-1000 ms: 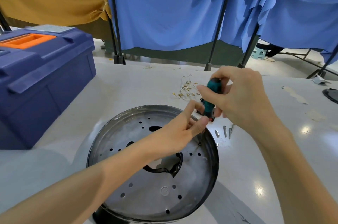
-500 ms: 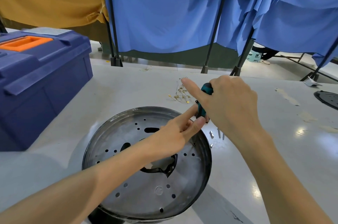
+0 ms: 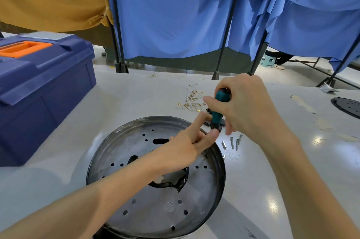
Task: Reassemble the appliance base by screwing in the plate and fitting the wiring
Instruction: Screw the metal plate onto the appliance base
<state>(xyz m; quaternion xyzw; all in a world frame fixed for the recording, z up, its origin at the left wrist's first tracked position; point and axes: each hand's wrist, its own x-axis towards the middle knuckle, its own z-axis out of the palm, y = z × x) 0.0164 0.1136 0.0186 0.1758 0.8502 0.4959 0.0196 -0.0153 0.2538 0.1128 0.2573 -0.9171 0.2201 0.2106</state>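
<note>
The step in hand looked to be driving a screw at the far right edge of the round grey perforated metal plate, which lay flat on the pale counter. The right hand had its fingers curled round the short teal-handled screwdriver, held nearly upright over that edge of the plate. The left hand stretched across the plate, with thumb and forefinger closed in a pinch at the tool's black lower end. The tip and any screw beneath were hidden, so whether it sat in a hole could not be told. To do this well, the tool would need to stay square to the plate and be pressed down before turning. The left pinch should guide only until the thread caught, and the screw should be left snug, not forced. A few loose silver screws lay just right of the plate. The bundle of thin wires with brass terminals lay beyond the plate's far edge, near the right forefinger but untouched.
</note>
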